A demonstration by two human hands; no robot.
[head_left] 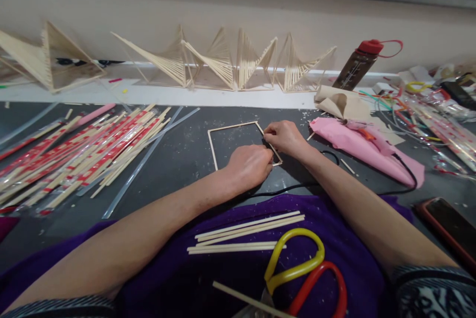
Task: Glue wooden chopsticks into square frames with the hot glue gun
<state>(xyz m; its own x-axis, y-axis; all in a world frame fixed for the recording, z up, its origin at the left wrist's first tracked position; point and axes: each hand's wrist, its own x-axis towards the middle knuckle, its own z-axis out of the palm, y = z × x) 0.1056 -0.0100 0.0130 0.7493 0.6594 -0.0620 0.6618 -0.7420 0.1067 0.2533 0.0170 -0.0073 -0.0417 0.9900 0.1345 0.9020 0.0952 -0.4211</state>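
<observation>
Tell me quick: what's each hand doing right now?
Left hand: closed, fingertips pinching the stick frame near its right corner.
Right hand: closed, pinching the same frame's right side.

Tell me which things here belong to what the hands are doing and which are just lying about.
In use: stick frame, held at its right side by left hand and right hand; loose sticks on the lap; scissors.
Lying about: wrapped chopstick pile, bottle, pink cloth, phone, finished stick models by the wall.
</observation>
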